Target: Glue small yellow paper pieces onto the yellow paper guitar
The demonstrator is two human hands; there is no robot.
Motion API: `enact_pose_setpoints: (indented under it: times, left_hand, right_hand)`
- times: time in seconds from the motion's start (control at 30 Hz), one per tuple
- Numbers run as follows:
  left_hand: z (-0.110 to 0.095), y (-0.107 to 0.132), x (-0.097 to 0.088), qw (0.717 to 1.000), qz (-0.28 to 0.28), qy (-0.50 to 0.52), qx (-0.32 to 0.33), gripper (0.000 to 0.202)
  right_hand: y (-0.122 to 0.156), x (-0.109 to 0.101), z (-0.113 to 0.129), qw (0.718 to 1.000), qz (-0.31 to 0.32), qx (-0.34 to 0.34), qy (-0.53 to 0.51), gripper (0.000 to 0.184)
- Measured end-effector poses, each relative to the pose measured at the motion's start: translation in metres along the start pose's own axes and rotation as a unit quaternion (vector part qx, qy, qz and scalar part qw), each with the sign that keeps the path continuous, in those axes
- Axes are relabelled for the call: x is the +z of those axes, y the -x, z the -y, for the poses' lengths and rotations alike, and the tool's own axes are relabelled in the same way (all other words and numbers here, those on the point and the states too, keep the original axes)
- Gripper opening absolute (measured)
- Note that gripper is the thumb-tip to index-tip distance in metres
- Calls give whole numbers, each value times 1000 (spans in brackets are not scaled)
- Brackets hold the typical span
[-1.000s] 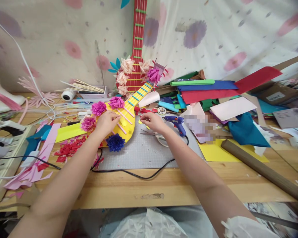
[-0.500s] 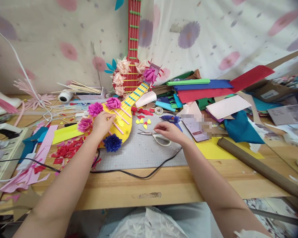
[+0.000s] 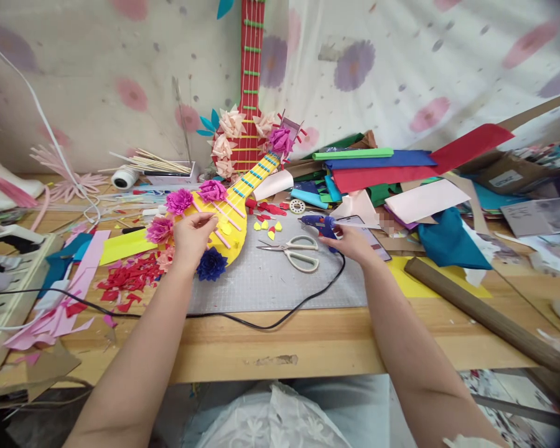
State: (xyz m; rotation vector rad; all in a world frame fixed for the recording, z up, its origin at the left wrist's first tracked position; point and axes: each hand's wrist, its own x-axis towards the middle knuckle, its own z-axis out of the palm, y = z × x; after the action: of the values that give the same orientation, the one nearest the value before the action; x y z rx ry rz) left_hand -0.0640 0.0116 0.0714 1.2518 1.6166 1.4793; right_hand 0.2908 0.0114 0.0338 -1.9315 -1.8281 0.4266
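Shifted rightward, the right hand (image 3: pixel 352 242) now wraps the blue plastic glue gun (image 3: pixel 318 223) by its grip, seemingly for control, right of the rounded yellow paper lute (image 3: pixel 236 234). Over the lute, the left hand (image 3: pixel 192 238) pinches narrowly; whether on anything, I can't tell.

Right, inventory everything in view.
curtain: one, white floral, back
table: one, brown, beneath
mat: one, grey, on table
red instrument: one, red, before curtain
yellow instrument: one, yellow, mat's left
scissors: one, pale-handled, on mat
glue gun: one, blue, mat's right
phone: one, pale, mat's right
scraps: many, red, table's left
skewers: many, tan, back left
paper sheets: many, mixed, back right
tube: one, brown, right
left hand: one, bare, at yellow instrument
right hand: one, bare, at glue gun
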Motion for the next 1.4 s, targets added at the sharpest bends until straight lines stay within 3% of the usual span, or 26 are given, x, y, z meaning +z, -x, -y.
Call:
enact_pose_setpoints:
  times: [0.17,0.3,0.37,0.47,0.6,0.77,1.0,1.4]
  left_hand:
    - [-6,23,9,996,-8,71,-47,31]
    - [-7,42,16,992,1,102,-78,33]
    - [-7,52,24,989,23,110,-93,31]
    - [-7,65,41,985,62,124,-105,28]
    - [-3,73,68,979,109,122,-125,21]
    - [5,70,88,974,107,127,-152,13]
    - [11,65,93,968,96,156,-170,13]
    - [9,64,89,972,91,154,-155,11]
  right_hand:
    - [-16,24,12,997,-12,66,-41,42]
    - [-15,26,21,983,-53,108,-137,47]
    - [-8,18,31,967,-49,89,-233,47]
    - [7,0,55,942,11,-9,-335,44]
    - [21,-19,78,948,90,-49,-302,42]
    - [25,-24,74,967,115,-48,-224,42]
    - [23,-21,62,976,118,-105,-150,42]
    - [16,-13,61,977,120,-124,-127,39]
